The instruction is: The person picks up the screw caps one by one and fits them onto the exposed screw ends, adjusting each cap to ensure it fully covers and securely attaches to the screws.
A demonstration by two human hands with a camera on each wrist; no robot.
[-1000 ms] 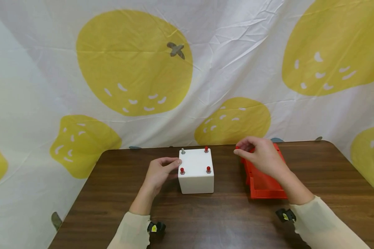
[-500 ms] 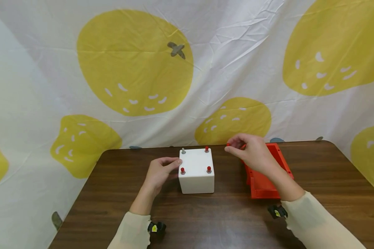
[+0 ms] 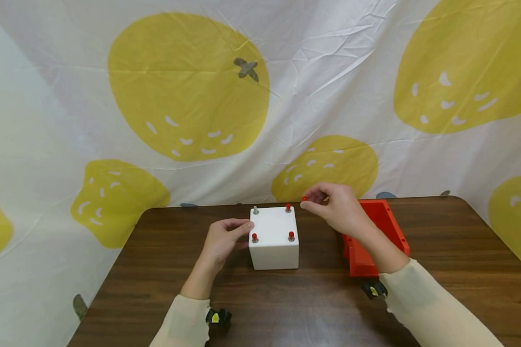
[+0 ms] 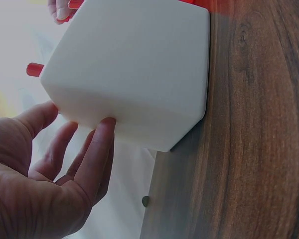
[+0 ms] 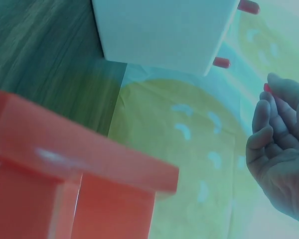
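A white box stands on the table, a small metal stud near each top corner. Red caps cover three studs, including the front-left cap, the front-right cap and the back-right cap. The back-left stud is bare metal. My left hand touches the box's left side with its fingertips, thumb at the top edge; the left wrist view shows the fingers only slightly bent. Held up right of the box, a small red cap is pinched between thumb and finger of my right hand.
An open red bin sits on the table to the right, partly under my right forearm. The brown wooden table ends at the back against a white curtain with yellow fruit prints. What lies inside the bin is not clear.
My right hand has moved left from above the red bin toward the white box, carrying the red cap. My left hand and the box have stayed put.
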